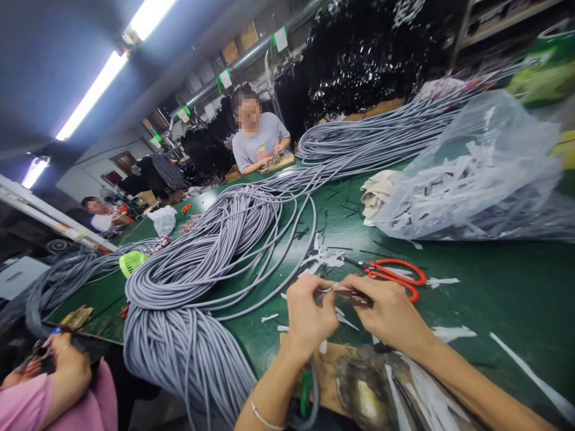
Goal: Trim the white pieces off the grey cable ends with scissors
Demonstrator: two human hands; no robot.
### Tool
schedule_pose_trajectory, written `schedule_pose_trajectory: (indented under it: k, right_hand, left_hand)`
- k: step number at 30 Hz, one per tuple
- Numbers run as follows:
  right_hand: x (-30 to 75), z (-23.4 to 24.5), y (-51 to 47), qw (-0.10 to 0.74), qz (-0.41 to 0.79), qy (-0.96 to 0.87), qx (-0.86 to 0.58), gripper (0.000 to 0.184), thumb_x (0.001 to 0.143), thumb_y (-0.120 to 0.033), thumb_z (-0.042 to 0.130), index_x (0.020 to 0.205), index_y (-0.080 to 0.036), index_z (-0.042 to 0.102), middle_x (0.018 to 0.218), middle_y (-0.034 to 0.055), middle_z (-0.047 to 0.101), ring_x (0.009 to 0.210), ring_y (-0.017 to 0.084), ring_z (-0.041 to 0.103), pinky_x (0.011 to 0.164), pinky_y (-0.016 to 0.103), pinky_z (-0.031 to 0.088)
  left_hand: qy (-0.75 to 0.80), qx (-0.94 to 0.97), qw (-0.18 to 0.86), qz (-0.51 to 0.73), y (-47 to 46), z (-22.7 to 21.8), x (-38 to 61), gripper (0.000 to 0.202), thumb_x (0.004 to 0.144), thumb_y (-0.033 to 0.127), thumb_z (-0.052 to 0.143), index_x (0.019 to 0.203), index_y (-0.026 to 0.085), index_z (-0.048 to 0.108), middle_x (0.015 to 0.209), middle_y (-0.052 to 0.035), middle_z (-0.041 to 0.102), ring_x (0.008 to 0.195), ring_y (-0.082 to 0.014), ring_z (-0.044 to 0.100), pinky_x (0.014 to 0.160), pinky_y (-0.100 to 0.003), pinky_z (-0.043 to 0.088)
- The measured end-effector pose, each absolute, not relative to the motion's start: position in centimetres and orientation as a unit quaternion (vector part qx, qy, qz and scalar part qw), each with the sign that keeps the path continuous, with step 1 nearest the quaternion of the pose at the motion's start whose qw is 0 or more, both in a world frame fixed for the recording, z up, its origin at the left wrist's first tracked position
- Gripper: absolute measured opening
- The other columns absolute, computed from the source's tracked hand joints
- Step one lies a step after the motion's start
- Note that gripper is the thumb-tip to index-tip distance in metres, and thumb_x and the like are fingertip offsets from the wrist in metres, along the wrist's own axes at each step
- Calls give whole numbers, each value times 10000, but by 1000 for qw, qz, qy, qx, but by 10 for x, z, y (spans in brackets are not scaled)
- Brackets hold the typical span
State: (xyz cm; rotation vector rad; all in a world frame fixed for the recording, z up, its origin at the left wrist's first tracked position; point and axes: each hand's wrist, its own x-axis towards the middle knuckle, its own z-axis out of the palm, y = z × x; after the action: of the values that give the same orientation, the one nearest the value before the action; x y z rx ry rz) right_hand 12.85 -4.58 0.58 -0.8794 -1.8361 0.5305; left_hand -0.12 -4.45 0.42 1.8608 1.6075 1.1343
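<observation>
My left hand [309, 314] is closed in a pinch over the green table. A grey cable [315, 392] runs up from below into it, and a short pale end shows at the fingertips. Close beside it, my right hand [384, 308] is closed around a dark brown, narrow object [357, 296]; its kind is not clear. The fingertips of both hands meet at the pale cable end. Just beyond the right hand lie scissors [399, 272] with orange handles. Below the hands is a wooden board [330, 362] with a lumpy, yellowish-brown translucent mass [366, 386] on it.
Large coils of grey cable [193, 263] cover the table's left side. A clear plastic bag [476, 179] of white strips stands at the right, beside a beige cloth [380, 191]. White scraps [323, 257] lie around. A person [260, 140] sits opposite; another's pink sleeve [27, 401] shows at left.
</observation>
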Motion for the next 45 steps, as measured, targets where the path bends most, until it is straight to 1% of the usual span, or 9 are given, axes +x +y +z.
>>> schedule_pose_trajectory:
  k: [4, 8, 11, 17, 24, 29, 33, 40, 45]
  right_hand:
    - [123, 12, -53, 489, 265, -776, -298, 220, 736, -179, 394, 617, -210, 577, 538, 6, 607, 471, 129, 538, 464, 221, 403]
    - [138, 9, -36, 547, 193, -657, -481, 242, 750, -404, 552, 823, -184, 621, 582, 9, 606, 457, 133, 522, 434, 229, 389]
    - [145, 2, -24, 539, 163, -637, -526, 338, 752, -509, 531, 743, -186, 628, 568, 22, 610, 471, 144, 539, 447, 239, 389]
    - [137, 5, -26, 557, 118, -680, -463, 372, 840, -359, 441, 511, -195, 499, 449, -12, 497, 388, 94, 433, 391, 205, 322]
    - [132, 2, -30, 603, 121, -693, -375, 215, 794, -211, 475, 610, -170, 580, 547, 7, 570, 468, 97, 520, 477, 184, 417]
    - [126, -2, -30, 582, 260, -644, -423, 256, 739, -287, 501, 509, -181, 546, 453, -19, 497, 398, 86, 419, 372, 193, 324]
    - [124, -3, -32, 585, 289, -621, -434, 242, 715, -303, 525, 520, -176, 591, 471, -12, 528, 412, 89, 431, 387, 198, 343]
    - [122, -1, -32, 591, 194, -658, -424, 257, 759, -237, 509, 517, -178, 573, 457, -15, 530, 394, 80, 439, 379, 183, 347]
    - [125, -6, -33, 597, 26, -716, -361, 199, 805, -192, 484, 680, -177, 639, 561, 8, 615, 484, 101, 569, 465, 186, 417]
  left_hand:
    - [614, 705, 169, 312, -37, -4, 1, 123, 676, 95, 571, 659, 155, 678, 650, -38, 634, 613, -157, 538, 587, -246, 418]
    - [599, 642, 223, 423, -33, -7, 3, 183, 731, 149, 545, 825, 136, 703, 682, -40, 648, 553, -124, 521, 545, -218, 421]
    - [570, 615, 285, 464, -36, -6, 4, 269, 756, 218, 538, 957, 128, 692, 636, -26, 617, 477, -101, 457, 469, -204, 377]
    - [533, 608, 347, 475, -41, -5, 5, 249, 735, 311, 608, 860, 119, 708, 631, -30, 595, 432, -69, 404, 404, -182, 320]
    - [470, 493, 538, 497, -39, 7, 8, 610, 599, 488, 729, 1086, 129, 648, 668, -12, 597, 401, -43, 404, 360, -159, 304]
    - [470, 443, 538, 542, -39, 13, 15, 479, 512, 506, 767, 789, 116, 751, 618, -43, 631, 520, -99, 498, 465, -194, 387]
    - [467, 380, 531, 596, -40, 16, 21, 368, 484, 443, 787, 611, 104, 726, 416, 23, 495, 362, -33, 340, 346, -163, 235]
    - [468, 277, 554, 630, -39, 15, 24, 417, 391, 436, 813, 551, 94, 636, 425, 10, 532, 283, -40, 399, 274, -143, 244]
    - [481, 304, 528, 630, -36, 8, 22, 516, 427, 565, 771, 549, 146, 495, 365, 85, 417, 231, -21, 311, 237, -135, 206]
